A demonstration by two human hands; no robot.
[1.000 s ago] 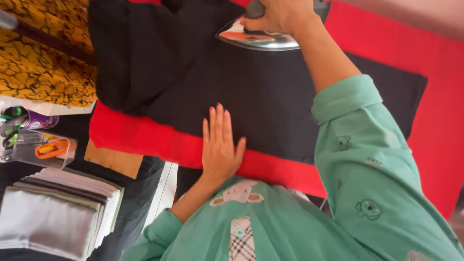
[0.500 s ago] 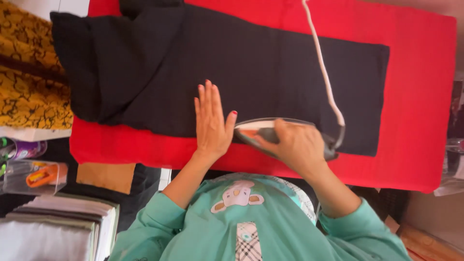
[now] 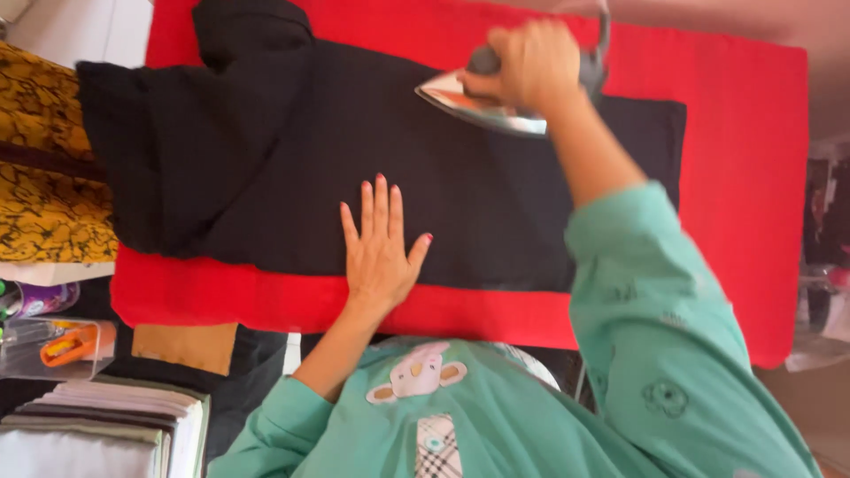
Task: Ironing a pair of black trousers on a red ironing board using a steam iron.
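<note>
Plainly, the right hand (image 3: 529,64) had its grip wrapped tight round the handle of one iron (image 3: 482,102), sole down on the far edge of the black garment (image 3: 292,150). Nearer the body from that grip, the left hand (image 3: 379,250) lay flat with its grip spread, pinning the single garment smooth on the red cover (image 3: 744,177) over the desk. Two hands, one iron.
</note>
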